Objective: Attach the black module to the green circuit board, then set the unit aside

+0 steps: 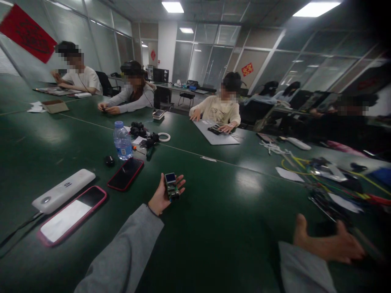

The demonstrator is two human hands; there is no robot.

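I have the left hand (160, 196) near the middle of the frame, palm up with its fingers apart. A small circuit board (172, 190) lies across it, its little screen (170, 177) at the upper end and the thumb along its left side. My right hand (331, 245) is at the lower right, blurred, thumb well apart from the fingers. I see nothing in its grasp; it is just below a tangle of wires (305, 165), where I also make out paper (289, 174).

The green table (214, 236) fills most of my view. At the left of the frame, a white device (65, 190) marked 01 lies beside a pink-edged phone (71, 217) with a bright screen; a dark cord (21, 232) runs from its lower end. Further right are a red-edged phone (126, 174), a small black case (109, 160) and an upright bottle (122, 142). Past the bottle I get black cables (139, 130) and a white ring (169, 137). An open box (55, 106) stands at the upper left.

Across the table, in the upper centre, a person in a cream top (218, 108) has both hands at a grey panel (214, 136), one on a dark item (214, 129) lying on it. I see two more people at the upper left: one in grey sleeves (131, 103) with hands together, one in a white top (88, 79).
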